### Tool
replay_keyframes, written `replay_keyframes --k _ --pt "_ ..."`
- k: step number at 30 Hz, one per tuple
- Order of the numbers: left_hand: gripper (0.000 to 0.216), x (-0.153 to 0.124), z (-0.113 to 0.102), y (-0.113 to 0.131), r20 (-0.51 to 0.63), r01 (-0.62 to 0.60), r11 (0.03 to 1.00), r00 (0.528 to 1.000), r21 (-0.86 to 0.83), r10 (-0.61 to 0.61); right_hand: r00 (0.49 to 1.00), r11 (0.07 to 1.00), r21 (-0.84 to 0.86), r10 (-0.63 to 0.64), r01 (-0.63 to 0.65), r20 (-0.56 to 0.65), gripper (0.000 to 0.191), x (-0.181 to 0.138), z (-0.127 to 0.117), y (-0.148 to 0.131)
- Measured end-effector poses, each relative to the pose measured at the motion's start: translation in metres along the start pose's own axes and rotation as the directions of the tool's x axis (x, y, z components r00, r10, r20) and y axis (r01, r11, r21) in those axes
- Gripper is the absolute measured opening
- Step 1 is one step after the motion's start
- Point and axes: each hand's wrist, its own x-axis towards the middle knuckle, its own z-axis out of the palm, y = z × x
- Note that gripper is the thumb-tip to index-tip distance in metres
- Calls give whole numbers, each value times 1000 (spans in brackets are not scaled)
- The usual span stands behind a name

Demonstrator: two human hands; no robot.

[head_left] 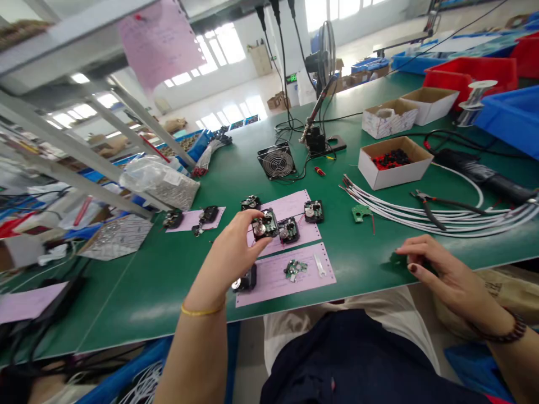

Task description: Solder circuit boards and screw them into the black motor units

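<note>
My left hand (238, 244) pinches a small black module with a circuit board and a round metal part (265, 223) between thumb and fingers, over a pink sheet (275, 258). Similar modules lie around it: one (288, 230) just to the right, one (314, 211) farther right, one (250, 203) behind and one (245, 279) nearer me. A bare green circuit board (295, 270) and a small wrench (320, 266) rest on the front of the paper. At the right, my right hand (433, 266) hovers low by the table edge, fingers loosely bent and thumb apart, with nothing visible in it.
Pliers (433, 207) lie across a bundle of white cables (391, 210); a small green board (361, 213) is to their left. Behind stand a box of red and black parts (393, 174), a soldering iron in its stand (315, 134) and a small fan (277, 161).
</note>
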Motion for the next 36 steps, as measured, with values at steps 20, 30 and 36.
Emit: replay_keyframes --k 20,30,36 --pt "41 -28 -6 -54 -206 -36 998 978 -50 25 976 835 -525 -59 163 208 44 87 7 14" --pt "25 -92 32 17 -155 -97 883 988 -459 28 962 982 -177 -18 69 272 50 127 21 -4" --pt "34 -93 74 65 193 184 309 981 -933 -2 994 883 469 -48 -3 97 53 64 33 -61"
